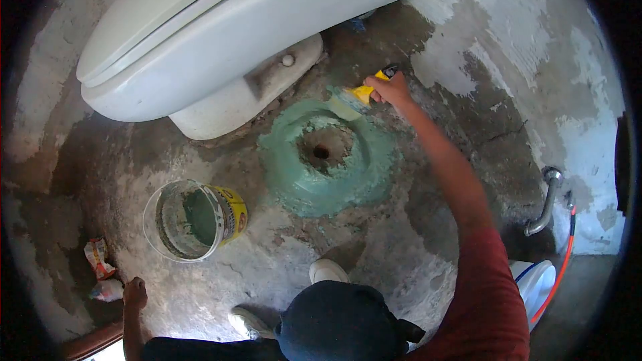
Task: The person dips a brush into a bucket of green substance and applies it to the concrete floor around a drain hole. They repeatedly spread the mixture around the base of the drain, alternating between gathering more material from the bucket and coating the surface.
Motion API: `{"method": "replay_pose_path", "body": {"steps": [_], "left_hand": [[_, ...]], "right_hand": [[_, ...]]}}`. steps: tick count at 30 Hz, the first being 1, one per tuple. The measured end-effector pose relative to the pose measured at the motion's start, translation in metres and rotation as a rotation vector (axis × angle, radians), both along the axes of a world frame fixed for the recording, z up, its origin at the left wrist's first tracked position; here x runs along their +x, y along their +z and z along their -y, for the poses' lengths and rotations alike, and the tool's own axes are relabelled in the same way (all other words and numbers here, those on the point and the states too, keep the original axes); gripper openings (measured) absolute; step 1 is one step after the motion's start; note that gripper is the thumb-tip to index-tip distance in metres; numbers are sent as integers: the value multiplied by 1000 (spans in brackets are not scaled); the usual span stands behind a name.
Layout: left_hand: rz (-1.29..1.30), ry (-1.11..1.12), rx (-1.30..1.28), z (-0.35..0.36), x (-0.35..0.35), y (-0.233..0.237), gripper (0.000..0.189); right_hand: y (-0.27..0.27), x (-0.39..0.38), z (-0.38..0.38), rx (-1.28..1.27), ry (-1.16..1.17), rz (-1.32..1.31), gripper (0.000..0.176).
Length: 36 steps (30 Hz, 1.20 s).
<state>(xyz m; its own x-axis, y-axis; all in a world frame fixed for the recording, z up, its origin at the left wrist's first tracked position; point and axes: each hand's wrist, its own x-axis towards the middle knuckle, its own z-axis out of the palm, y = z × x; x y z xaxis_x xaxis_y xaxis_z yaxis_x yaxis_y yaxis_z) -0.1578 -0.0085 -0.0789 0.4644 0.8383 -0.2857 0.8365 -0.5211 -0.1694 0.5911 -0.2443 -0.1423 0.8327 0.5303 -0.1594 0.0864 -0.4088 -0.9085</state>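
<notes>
My right hand (390,89) is closed round the yellow handle of a putty knife (361,95). Its wide, green-smeared blade touches the upper right rim of a ring of wet green coating (281,180) on the floor. Inside the ring is a rough broken patch with a dark drain hole (321,152). At lower left, my left hand (136,292) has its fingers curled in, with nothing visible in them, beside a small crumpled packet (107,290). A bucket (231,210) with a yellow label, tipped towards me in view, holds green coating.
A white toilet (200,47) stands behind the ring. A red-and-white packet (99,257) lies at left. On the right are a bent metal pipe (550,202), a red hose (560,277) and a white container (535,287). White shoes (328,271) and a dark rounded shape (341,324) are below.
</notes>
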Motion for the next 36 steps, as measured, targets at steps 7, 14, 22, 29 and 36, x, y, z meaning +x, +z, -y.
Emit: {"method": "replay_pose_path", "body": {"steps": [7,14,22,29,36], "left_hand": [[-21,122,-87,-29,-50,-32,17],[33,53,-63,-25,-37,-28,17],[14,10,-103,-54,-81,-62,15],[7,100,-84,-46,-62,-51,14],[12,52,-126,-51,-78,-55,15]], "right_hand": [[-5,-9,25,-53,-1,-81,25],[2,-13,35,60,-69,-135,21],[-6,-2,59,-81,-11,-3,23],[-21,-6,40,55,-31,-155,27],[-29,6,57,46,-51,-81,22]]}}
